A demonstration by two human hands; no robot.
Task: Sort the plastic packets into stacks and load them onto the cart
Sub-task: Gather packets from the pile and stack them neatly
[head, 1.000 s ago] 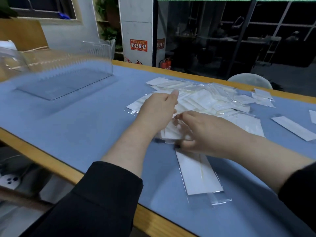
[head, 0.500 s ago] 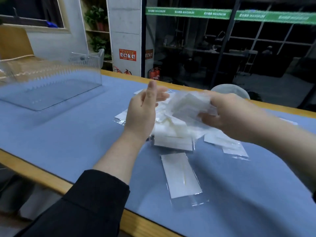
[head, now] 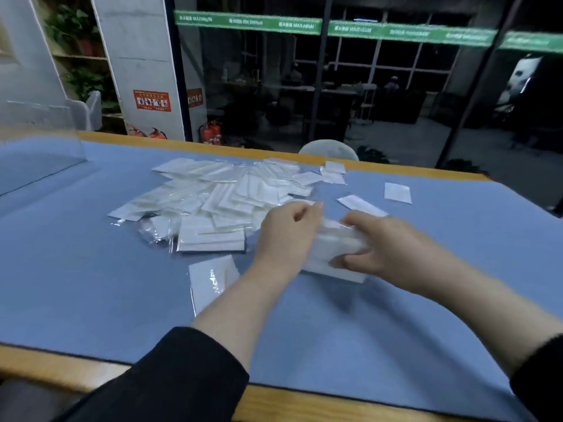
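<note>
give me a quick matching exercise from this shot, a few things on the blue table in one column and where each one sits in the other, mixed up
Things:
1. big loose pile of white plastic packets
2. small bundle of white packets
3. single clear-sleeved white packet
4. lone small square white packet

Places:
A. far right on the blue mat, apart from the rest
B. between the left hand and the right hand
C. middle of the table, spread toward the far edge
D. flat on the mat just left of the left forearm

Pairs: 1-C, 2-B, 3-D, 4-A
</note>
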